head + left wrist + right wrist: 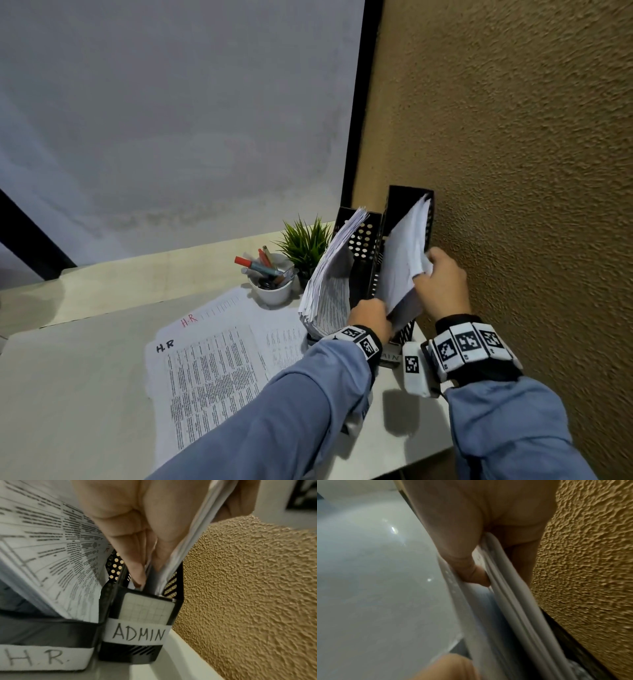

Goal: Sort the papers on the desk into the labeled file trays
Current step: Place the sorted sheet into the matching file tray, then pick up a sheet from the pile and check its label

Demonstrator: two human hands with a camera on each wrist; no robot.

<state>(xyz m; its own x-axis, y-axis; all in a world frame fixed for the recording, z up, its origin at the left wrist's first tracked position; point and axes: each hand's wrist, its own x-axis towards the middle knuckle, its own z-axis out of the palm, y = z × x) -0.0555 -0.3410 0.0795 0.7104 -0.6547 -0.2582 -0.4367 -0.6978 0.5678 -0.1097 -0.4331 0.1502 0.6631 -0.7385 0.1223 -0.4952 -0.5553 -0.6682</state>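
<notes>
Two black file trays stand against the wall. The right tray [410,194] carries the label ADMIN [135,632]. The left tray [364,240], labelled H.R. [39,658], holds a thick printed stack [329,284] that leans out to the left. Both hands hold a sheaf of white papers [404,260] standing in the ADMIN tray. My left hand [371,317] grips the sheaf's lower edge, fingers [135,550] reaching down into the tray. My right hand [442,281] pinches the sheaf's upper right edge, thumb [471,568] in front. Printed sheets marked H.R [212,356] lie flat on the desk.
A white cup of pens [272,291] and a small green plant [305,243] stand left of the trays. The rough brown wall [513,171] runs right beside the ADMIN tray. A grey panel rises behind the desk [85,377], whose front edge is close on the right.
</notes>
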